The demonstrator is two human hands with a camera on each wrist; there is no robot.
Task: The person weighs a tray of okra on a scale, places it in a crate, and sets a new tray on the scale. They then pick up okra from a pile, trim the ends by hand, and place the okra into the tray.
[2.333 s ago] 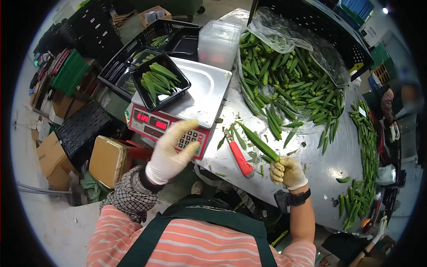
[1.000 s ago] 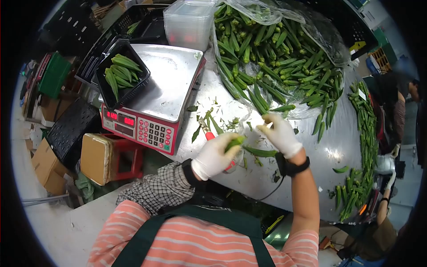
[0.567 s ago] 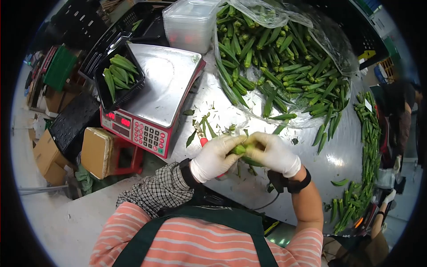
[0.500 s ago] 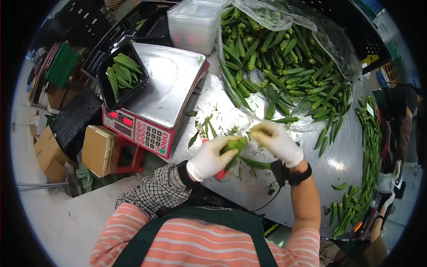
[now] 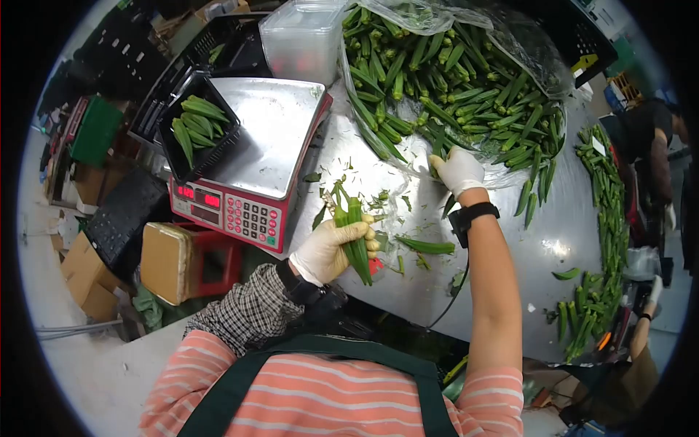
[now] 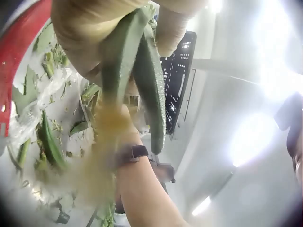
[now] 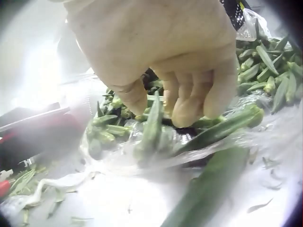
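Note:
My gloved left hand (image 5: 325, 251) grips two okra pods (image 5: 356, 239) side by side between thumb and fingers. Their tapering ends stick out from the grip in the left wrist view. At the near edge of the okra heap (image 5: 466, 95), my gloved right hand (image 5: 460, 172) reaches down with bent fingers. The right wrist view has an upright okra pod (image 7: 152, 125) between the spread thumb and fingers, with a gap around it. Behind the left hand, part of a red-handled knife (image 5: 375, 266) shows; the rest is mostly hidden.
A red scale (image 5: 255, 146) carries a black tray (image 5: 177, 154) of okra at its left edge. Clear plastic tubs (image 5: 300, 47) are stacked behind. One loose pod (image 5: 426, 247) and trimmings lie on the metal table. A row of okra (image 5: 604, 211) lines the right side.
My right hand has moved from beside the left hand up to the heap. The left hand has turned, so its two pods point toward me.

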